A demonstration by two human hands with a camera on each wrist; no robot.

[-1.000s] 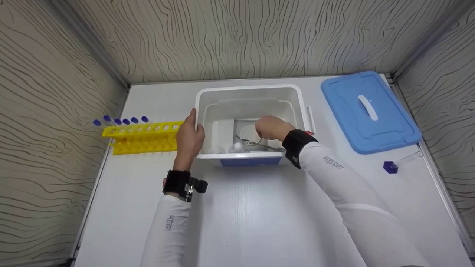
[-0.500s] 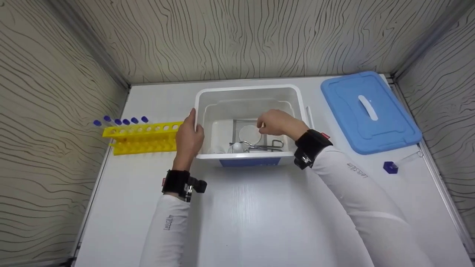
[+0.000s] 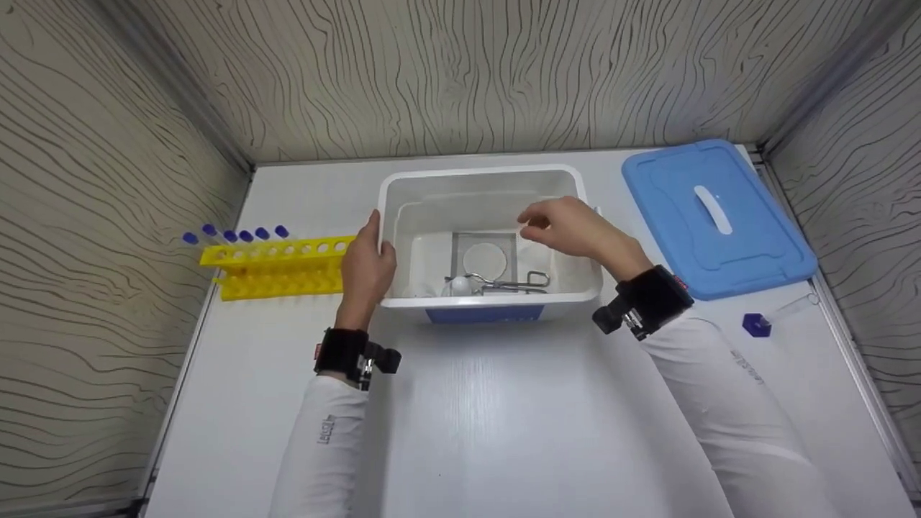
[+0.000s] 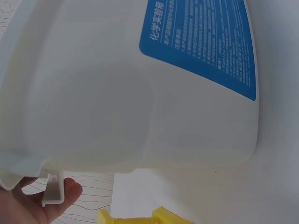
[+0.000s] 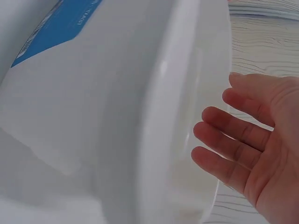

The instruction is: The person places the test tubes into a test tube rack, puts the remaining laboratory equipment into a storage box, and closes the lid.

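Observation:
A white plastic box (image 3: 489,176) stands open in the middle of the table. My left hand (image 3: 368,262) holds its left rim, thumb over the edge and fingers along the outside wall (image 4: 140,102). My right hand (image 3: 529,221) hovers above the box's right side, fingers relaxed and holding nothing; its bare fingers (image 5: 224,135) show beside the box wall (image 5: 117,116). Inside the box lie a round white disc on a square mesh (image 3: 484,259), metal tongs (image 3: 514,283) and a small white ball (image 3: 460,285).
A blue lid (image 3: 716,216) lies at the back right. A clear tube with a blue cap (image 3: 773,316) lies on the table below it. A yellow rack (image 3: 277,266) with several blue-capped tubes (image 3: 234,235) stands left of the box. Patterned walls enclose three sides.
My right hand has lifted out of the box, away from the tongs, and moved up and to the right. The left hand and the box have stayed put.

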